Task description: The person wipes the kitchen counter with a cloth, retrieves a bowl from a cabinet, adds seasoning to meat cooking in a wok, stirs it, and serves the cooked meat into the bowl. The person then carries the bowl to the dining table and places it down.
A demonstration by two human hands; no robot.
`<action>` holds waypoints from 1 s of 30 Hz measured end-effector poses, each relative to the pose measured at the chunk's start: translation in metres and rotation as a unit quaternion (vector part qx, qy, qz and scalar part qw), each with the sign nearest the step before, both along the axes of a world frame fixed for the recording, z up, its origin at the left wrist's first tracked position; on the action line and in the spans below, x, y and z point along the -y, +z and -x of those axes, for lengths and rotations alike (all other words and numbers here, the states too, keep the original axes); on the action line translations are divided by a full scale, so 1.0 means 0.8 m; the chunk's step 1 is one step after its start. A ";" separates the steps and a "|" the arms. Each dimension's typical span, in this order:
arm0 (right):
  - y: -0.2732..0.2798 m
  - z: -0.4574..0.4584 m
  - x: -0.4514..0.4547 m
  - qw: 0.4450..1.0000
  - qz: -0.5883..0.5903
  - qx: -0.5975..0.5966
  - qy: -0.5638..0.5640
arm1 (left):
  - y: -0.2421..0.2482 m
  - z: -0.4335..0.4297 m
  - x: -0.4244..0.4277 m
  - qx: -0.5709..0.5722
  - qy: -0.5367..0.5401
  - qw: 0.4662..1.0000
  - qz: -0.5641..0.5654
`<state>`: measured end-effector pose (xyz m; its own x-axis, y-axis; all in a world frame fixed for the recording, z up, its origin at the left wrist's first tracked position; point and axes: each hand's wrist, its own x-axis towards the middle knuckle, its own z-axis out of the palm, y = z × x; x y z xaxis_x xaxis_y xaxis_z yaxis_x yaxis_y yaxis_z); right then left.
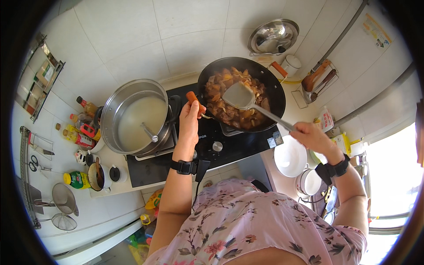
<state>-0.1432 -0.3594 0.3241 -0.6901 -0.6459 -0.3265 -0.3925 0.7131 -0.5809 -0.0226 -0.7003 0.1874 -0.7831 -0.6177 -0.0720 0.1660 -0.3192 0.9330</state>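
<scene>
A black wok (pixel 281 96) sits on the right burner of a black glass gas hob (pixel 238 145). Chunks of browned food (pixel 215 86), perhaps potato and meat, fill it in a dark sauce. My left hand (pixel 190 121) grips the wok's orange wooden side handle (pixel 192 96). In my right hand (pixel 311 135) is the shaft of a metal wok spatula (pixel 239 96). Its broad blade is over the food, at the middle of the wok. Whether the blade touches the food I cannot tell.
To the left stands a large steel pot (pixel 109 132) of cloudy liquid with a ladle (pixel 149 132) in it. Sauce bottles (pixel 79 139) line the left wall. A white bowl (pixel 290 155) lies right of the hob. A steel lid (pixel 273 36) leans at the back wall.
</scene>
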 end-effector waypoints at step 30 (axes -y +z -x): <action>0.063 0.059 0.095 0.837 -0.135 -0.477 0.229 | 0.001 0.000 0.001 -0.019 -0.005 1.000 -0.016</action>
<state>-0.1902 -0.4353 0.3747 -0.4197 -0.9059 0.0560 -0.8546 0.4152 0.3119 -0.0227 -0.7012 0.1882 -0.7914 -0.6082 -0.0613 0.1983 -0.3504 0.9154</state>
